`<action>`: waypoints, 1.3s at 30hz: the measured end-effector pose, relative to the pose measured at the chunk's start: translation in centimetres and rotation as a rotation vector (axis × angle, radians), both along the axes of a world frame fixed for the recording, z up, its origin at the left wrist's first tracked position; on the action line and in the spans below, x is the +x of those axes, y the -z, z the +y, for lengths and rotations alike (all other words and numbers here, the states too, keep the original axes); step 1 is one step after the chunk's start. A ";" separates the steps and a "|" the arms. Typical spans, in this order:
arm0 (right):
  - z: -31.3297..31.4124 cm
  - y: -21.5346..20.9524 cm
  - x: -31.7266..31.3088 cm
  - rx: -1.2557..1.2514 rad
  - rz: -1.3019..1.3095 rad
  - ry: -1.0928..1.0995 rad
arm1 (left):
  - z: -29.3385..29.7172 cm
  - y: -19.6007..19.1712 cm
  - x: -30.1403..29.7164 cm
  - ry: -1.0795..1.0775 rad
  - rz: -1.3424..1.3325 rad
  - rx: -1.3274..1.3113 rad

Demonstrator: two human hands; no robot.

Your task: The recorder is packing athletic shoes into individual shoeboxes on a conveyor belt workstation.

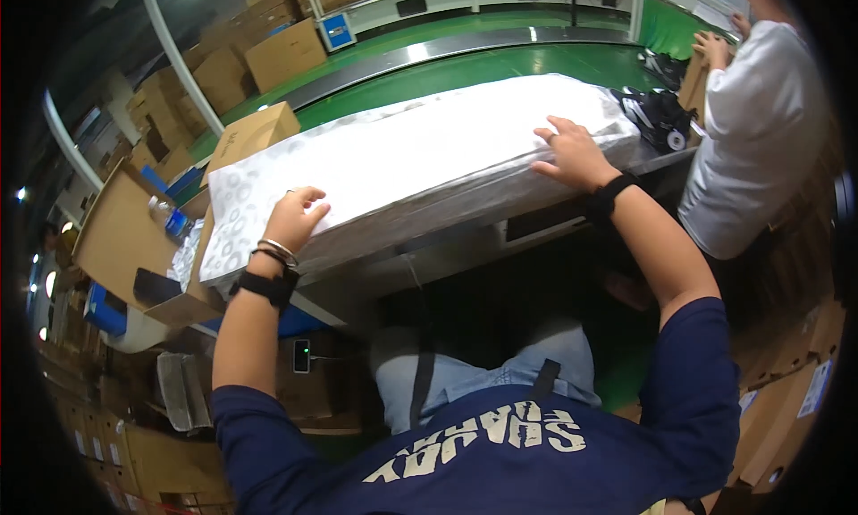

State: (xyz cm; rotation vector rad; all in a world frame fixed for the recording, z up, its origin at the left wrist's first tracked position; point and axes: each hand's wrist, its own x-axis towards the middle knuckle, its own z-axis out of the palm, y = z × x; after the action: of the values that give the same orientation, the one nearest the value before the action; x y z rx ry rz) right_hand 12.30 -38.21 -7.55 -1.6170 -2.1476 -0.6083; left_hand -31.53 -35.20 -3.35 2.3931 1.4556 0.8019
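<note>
A long stack of thin white wrapping paper (402, 149) lies across the bench in front of me, its left end marked with pale grey rings. My left hand (298, 220) is over the near left edge of the paper, fingers loosely bent and thumb apart, with nothing seen in it. Toward the right end, my right hand (576, 155) is open with its fingers spread over the paper. Whether either hand touches the sheet I cannot tell. Black shoes (657, 117) sit just beyond the paper's right end.
An open cardboard box (125, 238) stands at the left with a plastic bottle (168, 216) by it. At the right a person in a white top (755, 131) holds a brown cardboard piece (695, 82). A grey conveyor (402, 57) runs beyond the bench over green floor.
</note>
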 end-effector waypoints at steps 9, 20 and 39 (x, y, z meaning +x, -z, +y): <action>1.9 3.7 1.0 0.104 0.036 -0.017 | 4.9 5.9 -12.7 -0.661 0.499 0.019; 4.7 -8.2 -1.7 -0.376 1.088 -0.318 | -8.1 0.6 15.5 0.455 -0.331 -0.377; -1.0 -12.1 -5.7 -0.481 1.034 -0.402 | -25.5 9.1 31.6 0.983 -0.790 -1.538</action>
State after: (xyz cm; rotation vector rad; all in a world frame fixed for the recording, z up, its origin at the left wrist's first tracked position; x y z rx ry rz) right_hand 6.62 -39.18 4.51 -1.1872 -1.7235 0.7715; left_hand 0.03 -60.71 -12.41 1.0153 0.1502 0.1082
